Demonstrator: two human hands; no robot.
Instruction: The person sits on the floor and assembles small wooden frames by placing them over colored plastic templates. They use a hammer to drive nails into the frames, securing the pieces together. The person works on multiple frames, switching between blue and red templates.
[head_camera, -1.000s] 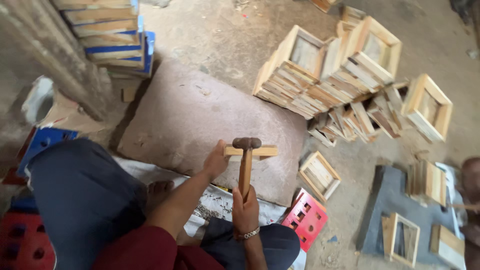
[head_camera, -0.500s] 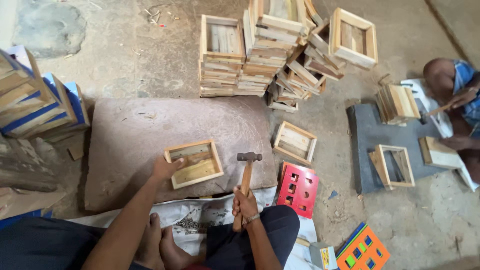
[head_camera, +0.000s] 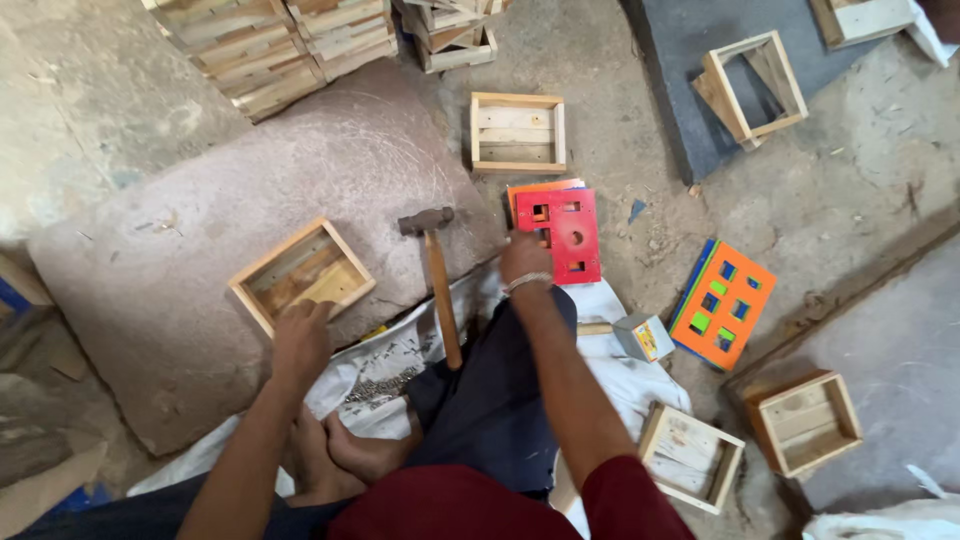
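Reaching right of the hammer (head_camera: 437, 280), my right hand (head_camera: 524, 259) pinches the red panel (head_camera: 566, 234) (left hand (head_camera: 300, 340) rests fingers loosely on the wooden frame (head_camera: 301, 274)).

Flat stone slab (head_camera: 200, 240) on dirt floor (head_camera: 830, 200), wooden tray (head_camera: 302, 274), hammer (head_camera: 434, 275)

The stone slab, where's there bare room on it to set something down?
The stone slab is bare left of and above the wooden frame, up to the stacked crates. Its near edge is crowded: left hand on the frame, hammer lying alongside. Right hand touches the red panel on cluttered floor.
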